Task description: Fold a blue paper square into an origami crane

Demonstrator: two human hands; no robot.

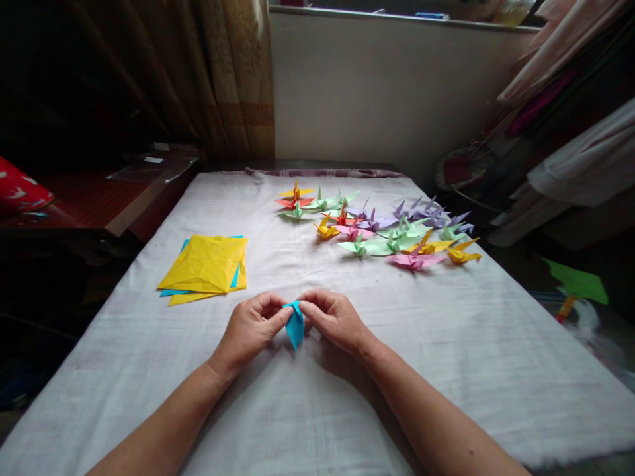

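A small piece of folded blue paper (295, 328) is pinched between my two hands above the white cloth. Its narrow points hang down toward me, and the top edge lies under my thumbs. My left hand (253, 325) grips the upper left corner, thumb in front and fingers behind. On the other side, my right hand (337, 321) pinches the upper right corner the same way. The fingertips behind the paper are partly hidden. Left of my left hand lies a stack of creased yellow sheets (206, 264) with blue sheets (235, 276) showing at its edges.
Several folded paper cranes (362, 246) in purple, green, pink, orange and yellow spread over the far right of the cloth-covered table (446, 370). A brown side table (124, 198) with a clear plastic bag (169, 164) adjoins at left. Hanging clothes (585, 158) crowd the right.
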